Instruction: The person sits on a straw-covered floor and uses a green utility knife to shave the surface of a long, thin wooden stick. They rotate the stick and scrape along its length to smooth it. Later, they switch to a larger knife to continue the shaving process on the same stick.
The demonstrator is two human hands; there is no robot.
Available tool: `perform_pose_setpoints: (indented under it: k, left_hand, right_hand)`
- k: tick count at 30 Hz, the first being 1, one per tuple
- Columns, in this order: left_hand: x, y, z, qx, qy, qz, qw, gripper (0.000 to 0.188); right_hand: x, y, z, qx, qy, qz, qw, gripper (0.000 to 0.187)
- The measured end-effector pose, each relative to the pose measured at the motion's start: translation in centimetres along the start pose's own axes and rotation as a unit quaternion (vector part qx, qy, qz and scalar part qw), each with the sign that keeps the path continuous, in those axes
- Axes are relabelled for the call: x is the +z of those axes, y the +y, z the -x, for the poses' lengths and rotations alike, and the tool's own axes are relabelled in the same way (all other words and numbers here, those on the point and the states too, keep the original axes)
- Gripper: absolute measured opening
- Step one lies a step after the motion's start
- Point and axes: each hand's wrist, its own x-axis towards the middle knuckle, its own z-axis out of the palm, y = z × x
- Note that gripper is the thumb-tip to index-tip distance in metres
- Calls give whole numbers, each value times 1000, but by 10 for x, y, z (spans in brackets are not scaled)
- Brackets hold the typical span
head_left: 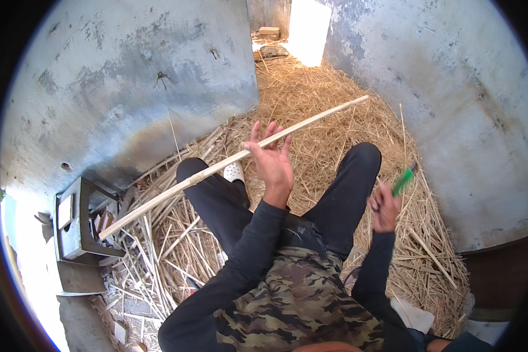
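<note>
Head view: a long, straight, slender stick [217, 168], pale cream-yellow (its surface plain), slants over the left knee [191, 171], held between the thumb and loosely spread fingers of the left hand [272, 167]; the right hand [385, 208] is curled round a green tool [403, 182] above straw [311, 88].

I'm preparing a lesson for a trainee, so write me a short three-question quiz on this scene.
1. Which hand holds the long pale stick?
2. True or false: the right hand holds a green tool.
3. Which pattern covers the front of the person's top: A stripes, B camouflage, C dots?

Key: 1 the left hand; 2 true; 3 B.
</note>
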Motion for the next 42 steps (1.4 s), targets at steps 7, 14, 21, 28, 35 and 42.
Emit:
perform_pose_setpoints:
  k: [7,14,21,28,35,42]
  left_hand:
    - [12,7,23,-6,-87,43,995,63]
    - [-47,29,27,-128,-232,-407,874,49]
    - [-24,125,-17,298,-282,-731,545,55]
    - [-60,65,-20,-408,-304,-314,802,28]
    - [-41,22,-44,-394,-154,-261,868,25]
    - [-32,18,-53,-369,-128,-277,878,25]
  right_hand:
    - [170,35,-63,-10,-143,-12,990,28]
    - [204,26,-114,-23,-231,26,972,25]
    - [214,-17,-200,29,-360,81,929,26]
    - [201,-3,-262,51,-299,120,945,27]
    - [142,35,-290,110,-319,104,936,39]
    - [142,25,-278,163,-391,63,904,46]
